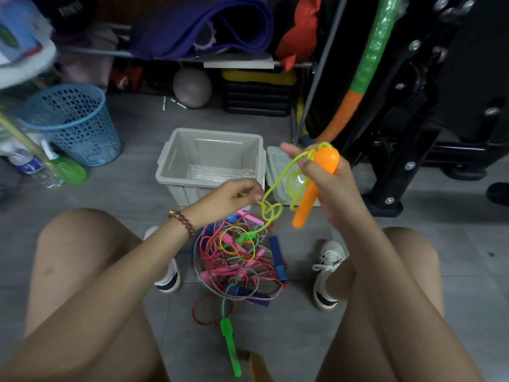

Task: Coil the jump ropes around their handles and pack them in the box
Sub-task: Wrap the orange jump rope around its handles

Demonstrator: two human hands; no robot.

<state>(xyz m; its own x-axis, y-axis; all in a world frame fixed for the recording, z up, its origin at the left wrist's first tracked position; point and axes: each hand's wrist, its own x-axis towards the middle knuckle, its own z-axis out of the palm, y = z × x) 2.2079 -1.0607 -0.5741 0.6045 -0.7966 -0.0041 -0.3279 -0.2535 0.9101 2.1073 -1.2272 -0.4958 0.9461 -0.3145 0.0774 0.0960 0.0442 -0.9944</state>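
Note:
My right hand [327, 186] grips two orange handles [316, 183] of a jump rope, held above the floor to the right of the box. Its yellow-green rope [275, 186] runs from the top of the handles down to my left hand [234, 197], which pinches it, then drops knotted into the pile. The grey plastic box [176, 161] stands open on the floor ahead of me, nothing inside. A tangled pile of jump ropes [242, 260] lies between my feet, with pink, blue and green handles. One green handle [230, 346] lies nearest me.
The box's grey lid [275, 166] lies right of the box. A blue mesh bin [74, 122] stands at the left, a water bottle [33, 166] beside it. Black gym equipment [413, 133] and a green-orange pole [363, 67] stand at the right. Shelving with a purple mat [201, 28] is behind.

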